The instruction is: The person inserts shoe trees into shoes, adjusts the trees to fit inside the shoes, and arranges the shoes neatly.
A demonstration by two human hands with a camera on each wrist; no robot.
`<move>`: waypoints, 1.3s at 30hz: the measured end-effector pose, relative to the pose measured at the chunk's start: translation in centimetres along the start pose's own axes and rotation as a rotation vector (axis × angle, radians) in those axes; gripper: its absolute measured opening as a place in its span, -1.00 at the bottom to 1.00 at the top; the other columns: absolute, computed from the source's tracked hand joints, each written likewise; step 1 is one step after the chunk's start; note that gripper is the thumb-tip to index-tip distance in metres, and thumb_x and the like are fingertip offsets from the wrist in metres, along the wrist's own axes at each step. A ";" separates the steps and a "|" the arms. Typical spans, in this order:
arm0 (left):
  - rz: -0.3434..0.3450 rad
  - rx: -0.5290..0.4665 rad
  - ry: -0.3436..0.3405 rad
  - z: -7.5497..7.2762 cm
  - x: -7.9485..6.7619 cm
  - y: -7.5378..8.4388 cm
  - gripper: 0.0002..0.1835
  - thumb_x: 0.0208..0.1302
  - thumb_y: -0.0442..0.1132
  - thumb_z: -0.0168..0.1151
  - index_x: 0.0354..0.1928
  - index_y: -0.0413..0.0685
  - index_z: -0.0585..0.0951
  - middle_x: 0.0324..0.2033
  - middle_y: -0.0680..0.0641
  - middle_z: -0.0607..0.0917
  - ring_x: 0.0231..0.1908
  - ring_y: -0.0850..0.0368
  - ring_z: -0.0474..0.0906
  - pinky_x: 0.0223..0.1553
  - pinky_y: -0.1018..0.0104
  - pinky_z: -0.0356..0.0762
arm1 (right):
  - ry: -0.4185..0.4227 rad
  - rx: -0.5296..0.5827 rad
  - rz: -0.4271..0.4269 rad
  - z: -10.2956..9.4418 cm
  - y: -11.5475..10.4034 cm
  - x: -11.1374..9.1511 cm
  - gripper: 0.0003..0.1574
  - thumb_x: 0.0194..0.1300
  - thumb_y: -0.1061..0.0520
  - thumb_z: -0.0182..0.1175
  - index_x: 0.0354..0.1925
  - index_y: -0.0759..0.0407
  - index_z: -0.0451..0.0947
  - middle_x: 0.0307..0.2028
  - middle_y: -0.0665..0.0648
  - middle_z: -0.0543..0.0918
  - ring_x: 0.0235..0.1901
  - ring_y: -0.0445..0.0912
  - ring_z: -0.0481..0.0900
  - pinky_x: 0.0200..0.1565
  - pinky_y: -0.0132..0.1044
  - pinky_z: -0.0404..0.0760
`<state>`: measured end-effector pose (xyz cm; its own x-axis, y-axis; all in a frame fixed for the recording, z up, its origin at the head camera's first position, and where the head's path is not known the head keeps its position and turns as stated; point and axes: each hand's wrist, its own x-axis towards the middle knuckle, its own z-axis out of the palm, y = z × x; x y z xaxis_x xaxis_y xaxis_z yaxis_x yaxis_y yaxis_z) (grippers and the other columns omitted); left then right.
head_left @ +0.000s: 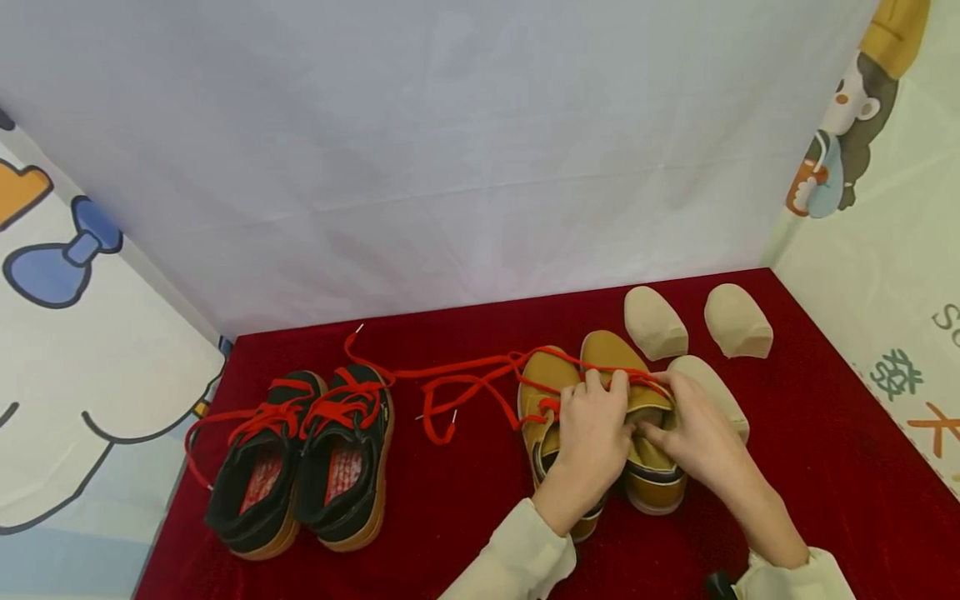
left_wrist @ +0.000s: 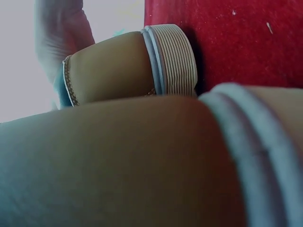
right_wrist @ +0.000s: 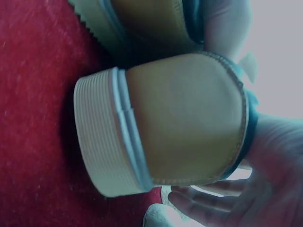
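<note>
Two tan lace-up shoes stand side by side in the head view, the left one [head_left: 550, 370] partly hidden by my left forearm. Both hands are at the mouth of the right tan shoe [head_left: 602, 347]. My left hand [head_left: 595, 423] grips the left side of its opening, near the tongue. On the other side my right hand [head_left: 697, 427] curls over the edge, thumb inside the collar. A red shoelace [head_left: 472, 364] crosses both shoes and trails left. The right shoe's heel [right_wrist: 189, 123] fills the right wrist view, and a tan heel [left_wrist: 111, 66] shows in the left wrist view.
Black shoes [head_left: 375, 467] with red laces stand at the left of the red cloth [head_left: 450, 517]. Cream shoe-toe inserts lie at the back right, one [head_left: 655, 321] behind the tan shoes, another [head_left: 737, 321] farther right, and a third [head_left: 708, 383] beside my right hand.
</note>
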<state>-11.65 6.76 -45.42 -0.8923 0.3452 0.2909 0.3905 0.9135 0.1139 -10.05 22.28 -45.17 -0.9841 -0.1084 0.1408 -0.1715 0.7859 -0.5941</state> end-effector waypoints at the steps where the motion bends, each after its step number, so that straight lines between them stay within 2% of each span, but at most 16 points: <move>1: 0.003 -0.003 0.003 0.0 0.0 0.0 -0.52 0.12 0.06 0.60 -0.08 0.11 0.53 -0.29 0.01 0.62 -0.34 0.09 0.64 -0.16 0.24 0.53 | -0.003 -0.008 0.004 0.0 0.0 0.0 -0.22 0.09 0.29 0.52 0.23 0.40 0.42 0.03 0.43 0.64 0.03 0.27 0.62 0.07 0.22 0.59; 6: 0.022 -0.023 0.015 -0.1 -0.1 -0.2 -0.58 0.12 -0.07 0.59 -0.10 0.09 0.54 -0.31 0.00 0.61 -0.39 0.08 0.61 -0.20 0.25 0.47 | -0.004 -0.054 0.036 0.1 -0.1 0.1 -0.30 0.08 0.24 0.48 0.17 0.34 0.47 -0.02 0.37 0.64 -0.05 0.21 0.62 -0.02 0.16 0.62; 11: 0.030 -0.002 0.016 -0.1 -0.3 -0.1 -0.57 0.06 -0.21 0.57 -0.08 0.09 0.54 -0.31 0.00 0.61 -0.36 0.08 0.62 -0.21 0.25 0.43 | 0.023 -0.067 0.050 0.3 -0.4 0.0 -0.38 0.07 0.25 0.47 0.10 0.28 0.51 -0.07 0.31 0.65 -0.11 0.16 0.63 -0.08 0.10 0.62; 15: 0.023 -0.008 0.021 -0.1 -0.5 -0.1 -0.56 0.06 -0.21 0.58 -0.07 0.10 0.54 -0.30 0.00 0.60 -0.35 0.07 0.63 -0.19 0.25 0.43 | 0.016 -0.066 0.074 0.3 -0.5 0.0 -0.38 0.09 0.22 0.46 0.12 0.26 0.51 -0.06 0.32 0.66 -0.10 0.17 0.64 -0.07 0.12 0.63; 19: 0.038 -0.035 0.014 -0.2 -0.6 -0.3 -0.57 0.14 -0.12 0.58 -0.04 0.10 0.54 -0.24 0.00 0.62 -0.31 0.05 0.65 -0.15 0.22 0.49 | 0.000 -0.039 0.080 0.3 -0.2 -0.1 -0.31 0.13 0.22 0.48 0.20 0.30 0.46 0.02 0.39 0.66 -0.01 0.24 0.64 0.02 0.18 0.61; 21: 0.063 -0.052 -0.012 -0.5 -0.7 -0.6 -0.59 0.21 -0.06 0.54 0.01 0.10 0.55 -0.19 0.00 0.63 -0.27 0.06 0.67 -0.08 0.19 0.55 | 0.005 -0.024 0.067 0.3 -0.1 -0.2 -0.27 0.14 0.23 0.49 0.24 0.33 0.44 0.06 0.42 0.66 0.03 0.28 0.64 0.05 0.21 0.60; 24: 0.116 -0.073 -0.090 -1.2 -0.8 -1.3 -0.61 0.36 0.01 0.42 0.10 0.10 0.53 -0.08 0.01 0.64 -0.14 0.07 0.70 0.09 0.13 0.60 | 0.015 -0.009 0.049 0.3 0.0 -0.3 -0.21 0.16 0.22 0.52 0.28 0.35 0.41 0.09 0.43 0.66 0.06 0.30 0.65 0.09 0.24 0.60; 27: 0.187 -0.089 -0.172 -1.9 -1.0 -2.2 -0.57 0.46 0.05 0.29 0.25 0.12 0.50 0.05 0.02 0.63 0.03 0.07 0.69 0.24 0.12 0.56 | 0.013 0.003 0.038 0.1 0.1 -0.5 -0.19 0.19 0.22 0.52 0.31 0.35 0.39 0.12 0.44 0.65 0.08 0.32 0.64 0.09 0.26 0.59; 29: 0.236 -0.092 -0.202 -2.2 -1.2 -2.8 -0.52 0.50 0.06 0.25 0.35 0.12 0.47 0.13 0.02 0.63 0.13 0.06 0.66 0.32 0.13 0.52 | 0.010 0.018 0.022 -0.1 0.2 -0.7 -0.20 0.22 0.25 0.49 0.34 0.34 0.39 0.14 0.43 0.64 0.10 0.32 0.64 0.09 0.26 0.59; 33: 0.303 -0.043 -0.197 -2.5 -1.7 -3.3 -0.42 0.51 0.09 0.22 0.47 0.13 0.42 0.27 0.01 0.63 0.26 0.09 0.60 0.37 0.13 0.48 | 0.000 0.043 -0.026 -0.3 0.7 -1.0 -0.22 0.30 0.29 0.41 0.41 0.31 0.35 0.21 0.43 0.61 0.17 0.33 0.60 0.12 0.29 0.56; 37: 0.327 0.005 -0.160 -2.8 -2.3 -3.7 -0.39 0.52 0.12 0.19 0.51 0.15 0.39 0.31 0.02 0.63 0.28 0.10 0.58 0.37 0.12 0.49 | -0.020 0.047 -0.074 -0.5 1.2 -1.5 -0.20 0.40 0.22 0.35 0.48 0.33 0.27 0.30 0.42 0.55 0.25 0.31 0.55 0.15 0.29 0.54; 39: 0.333 0.001 -0.149 -3.0 -2.7 -4.0 -0.39 0.53 0.13 0.18 0.52 0.17 0.39 0.31 0.04 0.63 0.29 0.10 0.56 0.36 0.11 0.49 | -0.035 0.058 -0.092 -0.6 1.4 -1.8 -0.19 0.45 0.19 0.30 0.51 0.34 0.23 0.34 0.42 0.51 0.23 0.29 0.59 0.12 0.23 0.60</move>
<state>-10.18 1.50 -43.80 -0.7393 0.6513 0.1707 0.6652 0.7458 0.0355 -8.50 23.97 -45.74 -0.9650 -0.1999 0.1697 -0.2623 0.7353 -0.6249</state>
